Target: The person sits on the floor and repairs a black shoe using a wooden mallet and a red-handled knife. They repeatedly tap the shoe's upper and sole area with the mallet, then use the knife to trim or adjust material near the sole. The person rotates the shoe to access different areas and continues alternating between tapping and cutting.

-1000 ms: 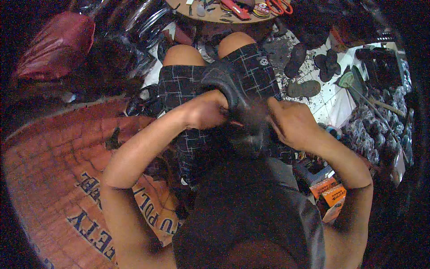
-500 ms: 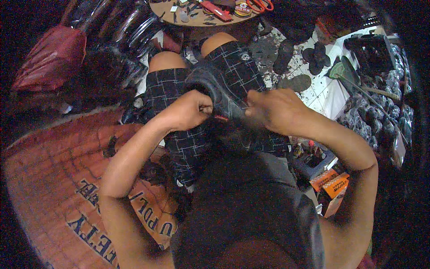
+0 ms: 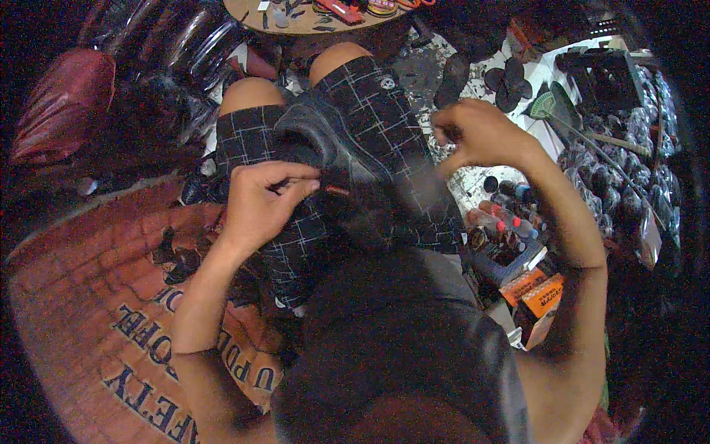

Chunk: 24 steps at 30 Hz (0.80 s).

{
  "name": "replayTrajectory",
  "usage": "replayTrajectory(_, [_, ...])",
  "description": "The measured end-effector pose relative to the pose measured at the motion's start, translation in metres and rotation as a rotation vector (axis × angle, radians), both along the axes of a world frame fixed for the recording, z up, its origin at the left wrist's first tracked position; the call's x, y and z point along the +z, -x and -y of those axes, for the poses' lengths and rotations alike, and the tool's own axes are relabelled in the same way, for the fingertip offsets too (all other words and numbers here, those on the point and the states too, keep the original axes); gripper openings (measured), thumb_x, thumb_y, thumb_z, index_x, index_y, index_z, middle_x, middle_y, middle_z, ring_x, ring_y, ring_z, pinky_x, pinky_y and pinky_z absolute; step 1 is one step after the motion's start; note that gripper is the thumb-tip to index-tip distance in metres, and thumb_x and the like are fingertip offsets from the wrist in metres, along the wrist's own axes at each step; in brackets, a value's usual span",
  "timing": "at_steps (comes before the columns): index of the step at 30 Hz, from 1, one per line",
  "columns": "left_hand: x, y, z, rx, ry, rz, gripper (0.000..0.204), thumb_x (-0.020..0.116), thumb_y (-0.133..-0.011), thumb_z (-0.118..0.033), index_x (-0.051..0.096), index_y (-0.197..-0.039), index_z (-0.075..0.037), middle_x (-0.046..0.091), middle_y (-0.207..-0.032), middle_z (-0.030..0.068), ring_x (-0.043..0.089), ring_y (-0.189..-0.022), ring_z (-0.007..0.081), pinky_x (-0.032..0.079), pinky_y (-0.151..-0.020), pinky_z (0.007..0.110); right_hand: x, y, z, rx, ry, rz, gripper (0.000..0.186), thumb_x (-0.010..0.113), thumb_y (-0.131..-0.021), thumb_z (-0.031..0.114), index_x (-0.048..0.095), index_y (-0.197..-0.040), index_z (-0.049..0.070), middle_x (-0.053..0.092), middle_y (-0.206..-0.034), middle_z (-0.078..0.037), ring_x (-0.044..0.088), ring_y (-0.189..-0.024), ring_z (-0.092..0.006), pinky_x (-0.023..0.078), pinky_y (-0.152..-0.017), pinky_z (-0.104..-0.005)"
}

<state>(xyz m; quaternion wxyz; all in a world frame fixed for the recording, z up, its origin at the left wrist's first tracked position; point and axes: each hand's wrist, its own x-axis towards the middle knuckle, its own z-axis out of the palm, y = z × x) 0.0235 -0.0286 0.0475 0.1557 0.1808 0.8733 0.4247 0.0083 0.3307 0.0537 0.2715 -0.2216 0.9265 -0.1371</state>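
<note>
A dark leather shoe [image 3: 336, 148] lies tilted between my thighs, with a small red strip [image 3: 336, 189] at its lower edge. My left hand [image 3: 272, 196] is at the shoe's left side, thumb and forefinger pinched at the edge beside the red strip; what they hold is too small to make out. My right hand [image 3: 481, 137] is raised to the right of the shoe, apart from it, fingers curled and partly blurred by motion; I cannot make out what, if anything, is in them.
A round board [image 3: 288, 22] with tools is ahead. A red bag [image 3: 63, 103] lies far left, an orange mat [image 3: 89, 296] near left. Right are dark soles [image 3: 503, 89], a green fan [image 3: 543, 105], several bottles [image 3: 499, 218], wrapped bundles [image 3: 614, 189] and orange boxes [image 3: 540, 292].
My right hand has moved up and right, away from the shoe. My left hand has shifted left and slightly down, its fingers now more extended in a pinch. The view has shifted.
</note>
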Motion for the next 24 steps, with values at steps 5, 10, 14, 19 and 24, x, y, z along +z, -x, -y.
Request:
replayTrajectory(5, [0.0,-0.006,0.001,0.127,-0.042,0.024,0.015,0.08,-0.081,-0.01,0.079,-0.096,-0.004,0.077,-0.089,0.0105,0.071,-0.078,0.0125,0.054,-0.072,0.027,-0.013,0.005,0.023,0.315,0.015,-0.215,0.055,0.082,-0.055,0.052,0.07,-0.086,0.007,0.068,-0.086,-0.016,0.068,-0.086,-0.038,0.054,-0.073,-0.0483])
replayTrajectory(10, [-0.002,-0.009,0.023,0.295,-0.027,-0.044,0.02,0.08,-0.083,-0.008,0.078,-0.102,-0.003,0.077,-0.095,0.0079,0.068,-0.078,0.0096,0.053,-0.074,0.025,-0.04,0.008,-0.041,-0.383,0.85,0.494,0.058,0.083,-0.065,0.06,0.067,-0.083,0.007,0.064,-0.076,-0.005,0.061,-0.062,-0.0245,0.052,-0.061,-0.0363])
replayTrajectory(14, [0.001,-0.001,0.053,0.432,-0.141,-0.005,0.021,0.074,-0.089,-0.006,0.074,-0.11,-0.001,0.071,-0.088,0.0035,0.065,-0.085,0.0087,0.05,-0.076,0.022,-0.025,0.011,-0.099,-0.594,2.21,0.228,0.076,0.073,-0.08,0.059,0.053,-0.133,0.009,0.051,-0.082,0.001,0.049,-0.068,-0.0124,0.042,-0.067,-0.0277])
replayTrajectory(19, [-0.012,-0.004,0.046,0.452,-0.926,0.392,0.027,0.06,-0.102,-0.014,0.055,-0.127,-0.004,0.063,-0.099,0.0056,0.068,-0.109,0.0283,0.054,-0.102,0.047,-0.031,-0.027,-0.04,-1.066,1.447,0.194,0.068,0.065,-0.091,0.034,0.042,-0.151,0.011,0.041,-0.071,0.006,0.04,-0.06,-0.0076,0.037,-0.055,-0.0233])
replayTrajectory(24, [-0.024,0.0,0.031,0.413,-1.276,0.527,0.02,0.055,-0.104,-0.015,0.058,-0.123,-0.007,0.061,-0.095,0.0045,0.064,-0.096,0.0181,0.054,-0.089,0.04,-0.046,-0.071,0.037,-0.455,0.704,0.213,0.051,0.083,-0.083,0.022,0.058,-0.126,0.011,0.054,-0.068,0.007,0.046,-0.062,-0.0043,0.037,-0.056,-0.024])
